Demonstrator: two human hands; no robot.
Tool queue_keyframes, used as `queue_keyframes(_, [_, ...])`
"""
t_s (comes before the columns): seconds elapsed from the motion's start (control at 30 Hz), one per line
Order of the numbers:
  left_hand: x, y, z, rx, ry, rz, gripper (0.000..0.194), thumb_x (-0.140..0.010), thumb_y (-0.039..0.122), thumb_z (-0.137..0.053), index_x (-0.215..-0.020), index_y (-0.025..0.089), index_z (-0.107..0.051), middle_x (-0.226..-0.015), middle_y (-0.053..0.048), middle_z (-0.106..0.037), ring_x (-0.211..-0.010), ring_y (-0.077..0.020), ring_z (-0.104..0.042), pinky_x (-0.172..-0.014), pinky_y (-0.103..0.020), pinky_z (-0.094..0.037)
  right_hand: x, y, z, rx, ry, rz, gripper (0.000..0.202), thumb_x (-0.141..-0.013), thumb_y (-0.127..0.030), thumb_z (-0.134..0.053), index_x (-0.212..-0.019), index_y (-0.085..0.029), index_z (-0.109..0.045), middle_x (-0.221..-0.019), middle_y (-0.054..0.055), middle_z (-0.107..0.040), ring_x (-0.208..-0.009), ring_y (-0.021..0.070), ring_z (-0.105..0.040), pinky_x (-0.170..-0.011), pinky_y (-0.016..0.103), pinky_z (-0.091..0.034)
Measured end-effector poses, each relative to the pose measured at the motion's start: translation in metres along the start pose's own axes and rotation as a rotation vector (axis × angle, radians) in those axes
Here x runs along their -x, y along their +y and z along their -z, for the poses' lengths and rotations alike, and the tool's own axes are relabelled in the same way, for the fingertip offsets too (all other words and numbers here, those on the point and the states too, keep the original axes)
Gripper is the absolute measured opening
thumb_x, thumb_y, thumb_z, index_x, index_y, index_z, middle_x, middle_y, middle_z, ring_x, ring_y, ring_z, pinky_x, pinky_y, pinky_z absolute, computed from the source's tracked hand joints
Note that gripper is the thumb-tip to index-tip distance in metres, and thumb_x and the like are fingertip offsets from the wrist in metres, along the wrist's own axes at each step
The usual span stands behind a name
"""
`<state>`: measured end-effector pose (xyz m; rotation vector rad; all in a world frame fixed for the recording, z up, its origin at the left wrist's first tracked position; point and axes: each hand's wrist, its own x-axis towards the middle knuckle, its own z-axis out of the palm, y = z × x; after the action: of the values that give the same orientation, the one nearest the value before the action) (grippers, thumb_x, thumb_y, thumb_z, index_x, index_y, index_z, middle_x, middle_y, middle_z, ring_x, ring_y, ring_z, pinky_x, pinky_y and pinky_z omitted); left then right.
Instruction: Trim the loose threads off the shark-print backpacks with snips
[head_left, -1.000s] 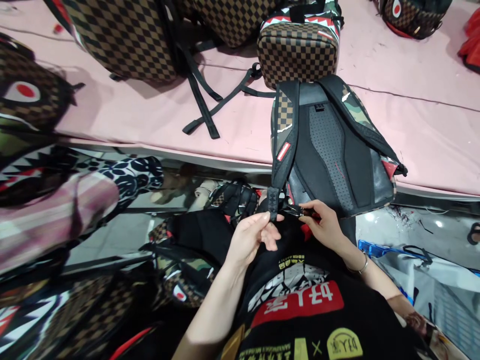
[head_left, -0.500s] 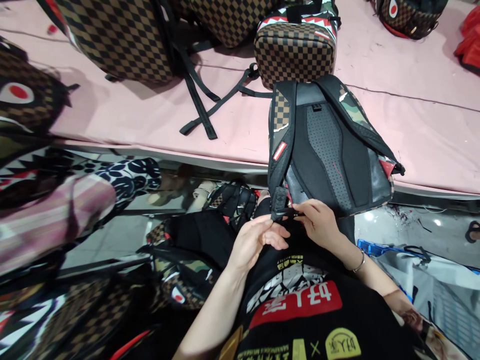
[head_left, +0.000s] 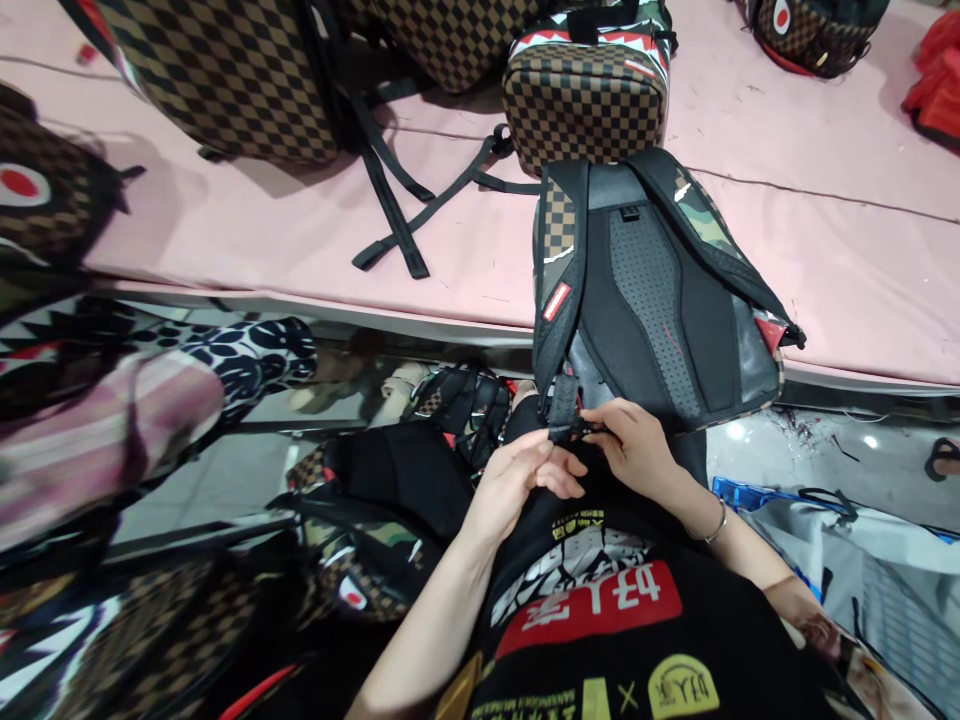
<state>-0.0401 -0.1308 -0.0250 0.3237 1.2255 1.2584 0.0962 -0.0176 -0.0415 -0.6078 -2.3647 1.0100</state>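
A backpack (head_left: pixel 649 290) lies back panel up across the table's front edge, its lower end hanging over toward me. Its shoulder straps are black with checkered and camouflage patches. My left hand (head_left: pixel 517 475) is closed at the thumb and forefinger on the black strap (head_left: pixel 564 400) at the bag's lower left corner, other fingers curled below. Close by on the right, my right hand (head_left: pixel 634 440) pinches the same strap's end near a small dark piece, perhaps a buckle, mostly hidden by the fingers.
The pink-covered table (head_left: pixel 465 240) carries several checkered bags, one small checkered bag (head_left: pixel 585 105) touching the backpack's top. Loose black straps (head_left: pixel 394 210) trail across it. More bags (head_left: pixel 352 540) are piled low at left, beside a person's patterned sleeve (head_left: pixel 255 365). Grey-and-blue sacking (head_left: pixel 862 560) lies right.
Both hands stay at the backpack's lower left strap; the webbing between them has shifted slightly and looks more bunched. The whole view has drifted a little.
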Motion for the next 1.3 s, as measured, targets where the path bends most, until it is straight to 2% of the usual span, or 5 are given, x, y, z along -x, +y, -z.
queue_keyframes(0.27, [-0.001, -0.002, 0.012, -0.042, 0.033, -0.013, 0.037, -0.079, 0.034, -0.054, -0.1, 0.004, -0.049, -0.077, -0.014, -0.064, -0.058, -0.0205, -0.062, -0.052, -0.028, -0.046, -0.002, -0.001, -0.001, -0.12, 0.067, 0.031, 0.009, -0.085, -0.015, -0.05, -0.089, -0.014, -0.058, -0.083, 0.005, -0.061, -0.078, 0.0146, -0.056, -0.072, 0.027, -0.045])
queue_keyframes(0.5, [-0.008, 0.015, 0.042, -0.342, 0.754, -0.701, 0.065, -0.08, 0.025, -0.059, -0.135, 0.027, -0.024, -0.128, -0.005, -0.043, -0.095, -0.0139, -0.057, -0.091, -0.029, -0.041, 0.018, 0.013, 0.037, -0.241, 0.414, -0.245, 0.017, -0.082, -0.021, -0.056, -0.098, -0.018, -0.058, -0.092, 0.005, -0.061, -0.084, 0.0147, -0.058, -0.075, 0.027, -0.048])
queue_keyframes(0.83, [-0.058, -0.038, 0.0, -1.288, 0.045, -0.758, 0.027, -0.073, 0.029, -0.066, -0.096, 0.017, -0.061, -0.091, -0.007, -0.054, -0.083, -0.0196, -0.05, -0.072, -0.03, -0.041, 0.071, 0.041, 0.056, -0.492, 0.609, -0.529, 0.018, -0.08, -0.026, -0.061, -0.097, -0.019, -0.058, -0.095, 0.004, -0.061, -0.088, 0.011, -0.058, -0.079, 0.022, -0.046])
queue_keyframes(1.07, [-0.057, -0.042, 0.011, -1.373, -0.06, -0.947, 0.009, -0.085, 0.023, -0.051, -0.083, 0.016, -0.057, -0.084, -0.005, -0.062, -0.076, -0.0169, -0.053, -0.069, -0.029, -0.038, 0.08, 0.036, 0.04, -0.429, 0.505, -0.552, 0.02, -0.08, -0.03, -0.058, -0.096, -0.018, -0.058, -0.088, 0.004, -0.06, -0.081, 0.0132, -0.057, -0.076, 0.027, -0.047])
queue_keyframes(1.3, [-0.04, -0.063, 0.007, -1.127, 0.005, -0.807, 0.007, -0.086, 0.019, -0.045, -0.081, 0.016, -0.05, -0.089, -0.011, -0.06, -0.086, -0.0176, -0.056, -0.08, -0.029, -0.043, 0.088, 0.023, 0.029, -0.305, 0.158, -0.489, 0.02, -0.083, -0.028, -0.054, -0.099, -0.017, -0.057, -0.09, 0.003, -0.06, -0.079, 0.013, -0.056, -0.073, 0.026, -0.046])
